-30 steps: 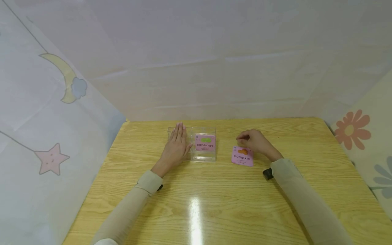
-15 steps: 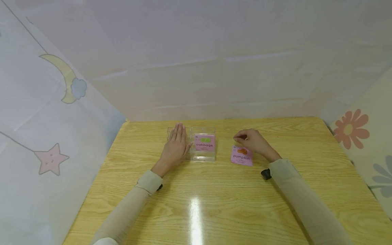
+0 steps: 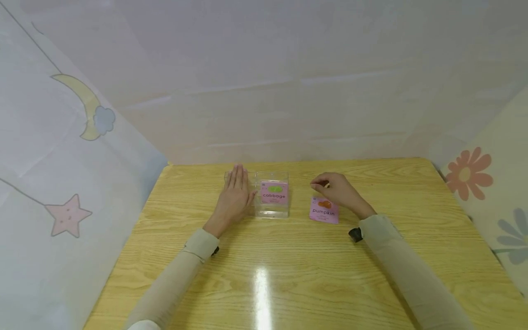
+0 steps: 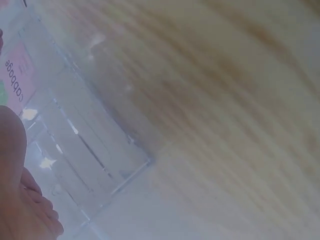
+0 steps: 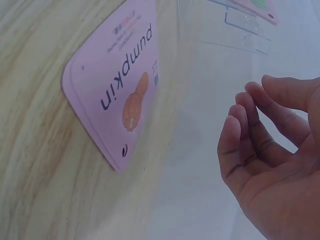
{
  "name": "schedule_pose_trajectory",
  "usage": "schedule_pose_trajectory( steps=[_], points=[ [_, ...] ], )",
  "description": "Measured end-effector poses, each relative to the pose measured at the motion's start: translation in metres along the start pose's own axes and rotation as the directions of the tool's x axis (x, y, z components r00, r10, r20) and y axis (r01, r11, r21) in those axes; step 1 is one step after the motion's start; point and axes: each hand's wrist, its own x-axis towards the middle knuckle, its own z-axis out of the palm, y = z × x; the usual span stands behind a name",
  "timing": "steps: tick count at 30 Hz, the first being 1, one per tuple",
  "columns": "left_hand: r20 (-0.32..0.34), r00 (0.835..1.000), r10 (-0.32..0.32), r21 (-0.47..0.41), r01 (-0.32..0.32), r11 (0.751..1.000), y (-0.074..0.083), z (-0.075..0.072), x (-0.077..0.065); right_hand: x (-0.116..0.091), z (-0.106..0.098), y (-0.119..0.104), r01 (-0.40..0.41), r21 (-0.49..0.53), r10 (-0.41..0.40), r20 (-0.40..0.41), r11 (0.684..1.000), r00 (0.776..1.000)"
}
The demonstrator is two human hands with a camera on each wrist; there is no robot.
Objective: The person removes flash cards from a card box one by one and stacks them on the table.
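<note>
A clear plastic box (image 3: 272,214) with two side-by-side compartments sits on the table. My left hand (image 3: 233,200) lies with straight fingers over its left compartment; in the left wrist view only part of that hand (image 4: 22,200) shows at the edge. Inside the right compartment is a pink cabbage card (image 3: 274,193). Right of the box lies a pink pumpkin card (image 3: 324,215), whose edge in the right wrist view looks like more than one layer. Just beyond that card hovers my right hand (image 3: 339,189), its fingers loosely bent, thumb near the index fingertip, nothing held.
The wooden table (image 3: 231,284) spreads around the box and card. A pale sheet (image 3: 297,110) rises behind its far edge. Printed sheets stand at the sides, with a moon (image 3: 84,98) and star (image 3: 68,215) on the left and a flower (image 3: 468,174) on the right.
The right hand has shifted slightly left, above the far edge of the pumpkin card. My left hand keeps its place on the box; the whole view has drifted a little.
</note>
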Motion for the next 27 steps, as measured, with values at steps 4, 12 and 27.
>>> schedule_pose_trajectory(
  steps=[4,12,27],
  points=[
    [-0.009,1.0,-0.015,0.046,0.015,0.999,-0.005,-0.004,0.002,0.0,0.001,-0.003,0.015,-0.004,-0.015,-0.005,1.0,1.0],
    [0.05,0.998,-0.037,0.013,0.036,0.999,-0.008,-0.004,0.001,0.001,0.007,-0.017,0.041,0.027,-0.041,-0.022,0.999,0.999],
    [0.0,1.0,-0.023,-0.028,0.023,0.999,-0.008,0.007,-0.004,0.004,0.03,-0.047,0.157,-0.127,-0.165,-0.056,0.979,0.985]
  ],
)
